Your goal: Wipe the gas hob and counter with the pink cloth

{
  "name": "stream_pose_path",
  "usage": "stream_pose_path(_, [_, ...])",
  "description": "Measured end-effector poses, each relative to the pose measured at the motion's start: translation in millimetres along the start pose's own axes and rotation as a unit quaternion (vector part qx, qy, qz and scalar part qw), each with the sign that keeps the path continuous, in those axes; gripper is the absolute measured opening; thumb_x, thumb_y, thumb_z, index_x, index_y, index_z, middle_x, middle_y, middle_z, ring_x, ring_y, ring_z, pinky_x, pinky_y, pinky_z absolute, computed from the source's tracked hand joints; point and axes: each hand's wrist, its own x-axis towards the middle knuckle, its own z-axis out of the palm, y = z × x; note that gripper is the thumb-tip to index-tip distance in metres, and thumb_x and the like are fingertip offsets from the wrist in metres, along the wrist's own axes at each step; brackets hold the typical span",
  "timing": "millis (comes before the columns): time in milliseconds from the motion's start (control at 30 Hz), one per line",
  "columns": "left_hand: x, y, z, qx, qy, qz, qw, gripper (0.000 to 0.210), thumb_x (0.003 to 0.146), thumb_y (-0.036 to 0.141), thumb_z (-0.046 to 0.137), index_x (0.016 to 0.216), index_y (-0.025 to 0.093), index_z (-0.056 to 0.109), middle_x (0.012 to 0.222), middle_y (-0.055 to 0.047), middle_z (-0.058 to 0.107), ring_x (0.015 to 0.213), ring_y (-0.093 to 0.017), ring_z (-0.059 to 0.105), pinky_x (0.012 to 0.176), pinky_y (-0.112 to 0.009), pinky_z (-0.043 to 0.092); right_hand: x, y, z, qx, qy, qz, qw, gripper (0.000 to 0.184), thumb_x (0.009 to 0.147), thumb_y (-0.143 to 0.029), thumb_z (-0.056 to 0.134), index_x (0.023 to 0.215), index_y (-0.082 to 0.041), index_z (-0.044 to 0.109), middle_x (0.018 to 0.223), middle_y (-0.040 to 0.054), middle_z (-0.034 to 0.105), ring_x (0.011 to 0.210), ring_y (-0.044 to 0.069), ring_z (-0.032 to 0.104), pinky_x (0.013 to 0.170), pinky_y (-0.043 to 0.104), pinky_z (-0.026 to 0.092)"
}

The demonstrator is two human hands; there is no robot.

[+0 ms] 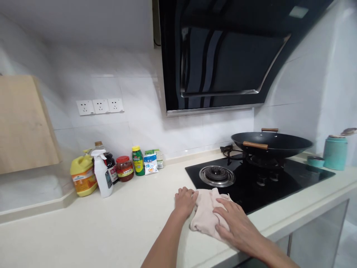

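A pale pink cloth [205, 214], folded and rumpled, lies on the counter at the front left corner of the black gas stove [242, 193], partly over its edge. My right hand [234, 221] rests on top of the cloth with its fingers spread. At the cloth's left edge is my left hand [185, 200], fingers curled and thumb against the fabric. The left fingertips are partly hidden. Just behind the cloth sits the stove's left burner [216, 176], with no pan on it.
A black wok [275, 144] with wooden handles stands on the right burner, beside a teal canister [335, 152]. Along the wall at left are a white spray bottle [103, 176], a yellow jug [83, 176] and several condiments. A dark range hood [220, 63] hangs above.
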Motion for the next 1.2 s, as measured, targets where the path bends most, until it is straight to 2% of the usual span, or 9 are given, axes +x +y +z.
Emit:
stream_pose_path(100, [0, 0, -0.6, -0.001, -0.004, 0.001, 1.0, 0.051, 0.099, 0.054, 0.028, 0.111, 0.028, 0.07, 0.121, -0.008, 0.063, 0.117, -0.029, 0.051, 0.098, -0.043, 0.039, -3, 9, -5, 0.016, -0.025, 0.002, 1.0, 0.039, 0.089, -0.049, 0.056, 0.123, -0.032, 0.063, 0.147, 0.0075, 0.048, 0.137, 0.031, 0.039, 0.111, 0.051, 0.033])
stream_pose_path(200, [0, 0, -0.7, -0.004, -0.008, 0.004, 1.0, 0.052, 0.099, 0.054, 0.027, 0.112, 0.028, 0.07, 0.121, -0.008, 0.063, 0.117, -0.029, 0.051, 0.099, -0.043, 0.039, -6, 30, -11, 0.005, -0.036, 0.033, 0.999, 0.041, 0.088, -0.052, 0.055, 0.122, -0.032, 0.064, 0.148, 0.0072, 0.047, 0.137, 0.031, 0.041, 0.109, 0.05, 0.036])
stream_pose_path(467, [-1, 0, 0.5, -0.012, -0.02, 0.007, 1.0, 0.055, 0.099, 0.056, 0.025, 0.117, 0.027, 0.069, 0.122, -0.009, 0.062, 0.119, -0.029, 0.049, 0.101, -0.043, 0.037, -28, 119, -20, -0.095, 0.012, 0.143, 0.985, 0.041, 0.088, -0.054, 0.048, 0.115, -0.029, 0.066, 0.137, 0.008, 0.057, 0.126, 0.029, 0.052, 0.103, 0.046, 0.043])
stream_pose_path(600, [-1, 1, 0.4, -0.013, -0.021, 0.009, 1.0, 0.056, 0.099, 0.057, 0.025, 0.115, 0.027, 0.069, 0.124, -0.009, 0.061, 0.119, -0.03, 0.049, 0.102, -0.044, 0.036, -39, 139, -17, -0.147, 0.046, 0.195, 0.969, 0.041, 0.088, -0.055, 0.044, 0.112, -0.03, 0.065, 0.135, 0.0078, 0.056, 0.126, 0.031, 0.051, 0.099, 0.047, 0.046])
stream_pose_path(733, [-3, 3, -0.4, -0.016, -0.018, 0.006, 1.0, 0.055, 0.099, 0.056, 0.026, 0.113, 0.026, 0.071, 0.121, -0.01, 0.062, 0.119, -0.03, 0.049, 0.101, -0.045, 0.036, -36, 113, -10, -0.142, 0.044, 0.174, 0.973, 0.041, 0.087, -0.055, 0.047, 0.113, -0.03, 0.066, 0.134, 0.0101, 0.056, 0.124, 0.032, 0.051, 0.099, 0.049, 0.045])
stream_pose_path(867, [-4, 4, -1.3, -0.024, -0.012, 0.0, 1.0, 0.054, 0.099, 0.055, 0.028, 0.112, 0.026, 0.071, 0.122, -0.01, 0.062, 0.118, -0.03, 0.049, 0.1, -0.044, 0.037, -21, 63, -5, -0.084, 0.009, 0.086, 0.993, 0.04, 0.087, -0.052, 0.052, 0.118, -0.03, 0.065, 0.138, 0.0101, 0.053, 0.127, 0.032, 0.048, 0.103, 0.05, 0.041])
stream_pose_path(1000, [-3, 3, -3.3, -0.036, -0.013, -0.013, 0.999, 0.053, 0.098, 0.055, 0.028, 0.113, 0.027, 0.071, 0.123, -0.009, 0.063, 0.119, -0.03, 0.05, 0.1, -0.045, 0.038, -1, 19, -2, -0.023, -0.042, 0.005, 0.999, 0.04, 0.087, -0.049, 0.055, 0.124, -0.033, 0.062, 0.143, 0.0091, 0.049, 0.132, 0.032, 0.043, 0.107, 0.05, 0.037])
stream_pose_path(1100, [-2, 3, -5.0, -0.048, -0.014, -0.029, 0.998, 0.053, 0.098, 0.055, 0.027, 0.113, 0.028, 0.07, 0.123, -0.009, 0.063, 0.12, -0.03, 0.05, 0.1, -0.045, 0.039, 20, 0, -1, 0.001, -0.078, -0.031, 0.996, 0.041, 0.086, -0.044, 0.057, 0.124, -0.032, 0.062, 0.145, 0.0091, 0.047, 0.133, 0.031, 0.041, 0.109, 0.05, 0.033])
stream_pose_path(1200, [-1, 1, -5.5, -0.061, -0.01, -0.046, 0.997, 0.054, 0.098, 0.056, 0.025, 0.114, 0.029, 0.069, 0.122, -0.008, 0.064, 0.12, -0.029, 0.051, 0.101, -0.044, 0.039, 45, -3, 6, 0.008, -0.108, -0.032, 0.994, 0.04, 0.085, -0.043, 0.056, 0.123, -0.031, 0.062, 0.146, 0.0091, 0.045, 0.132, 0.031, 0.041, 0.109, 0.05, 0.032])
